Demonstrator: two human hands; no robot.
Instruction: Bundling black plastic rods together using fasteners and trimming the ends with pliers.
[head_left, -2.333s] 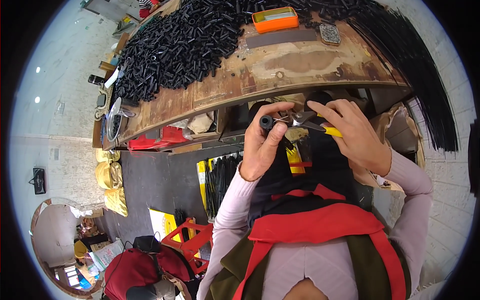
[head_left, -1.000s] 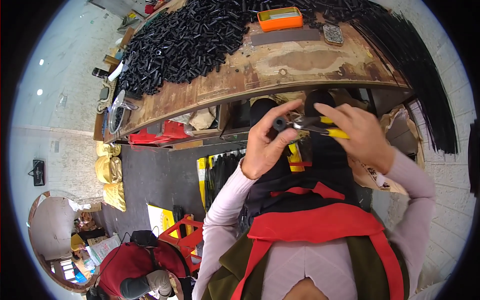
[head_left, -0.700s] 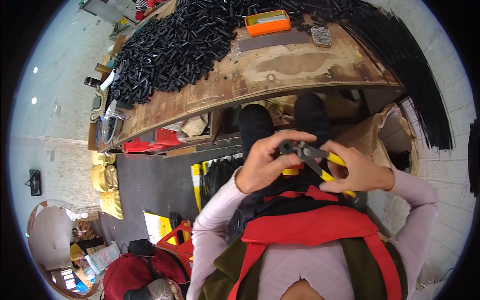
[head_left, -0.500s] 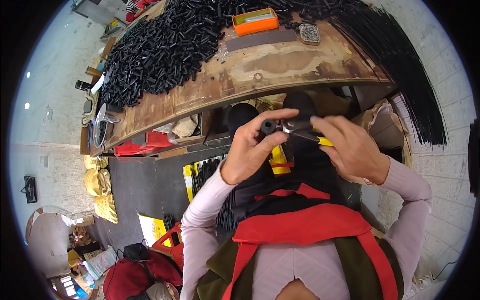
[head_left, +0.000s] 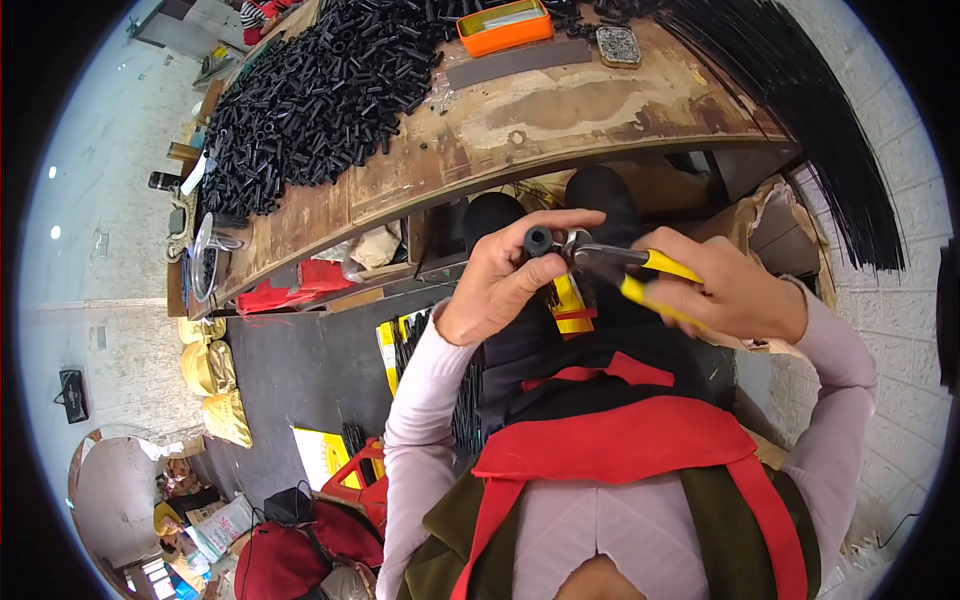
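Note:
My left hand point(head_left: 497, 275) pinches a short black tube point(head_left: 538, 241) between thumb and fingers, its round hollow end facing up. My right hand point(head_left: 728, 285) grips a pair of pliers point(head_left: 625, 256) by the yellow handles, which stand apart. The metal jaws reach the right side of the tube, close to my left fingertips. Whether the jaws bite on the tube or on a small part beside it, I cannot tell. Both hands are over my lap, before the front edge of the wooden workbench point(head_left: 560, 130).
A large heap of black tubes point(head_left: 310, 110) covers the bench's left part. An orange box point(head_left: 505, 28), a flat grey bar point(head_left: 520, 63) and a small tin of bits point(head_left: 618, 46) lie farther back. Long black rods point(head_left: 830, 120) hang off the right end. A red bag point(head_left: 300, 550) sits lower left.
The pliers' handles have spread apart, and my right hand has moved slightly right and opened its grip wider. My left hand still holds the tube in nearly the same place.

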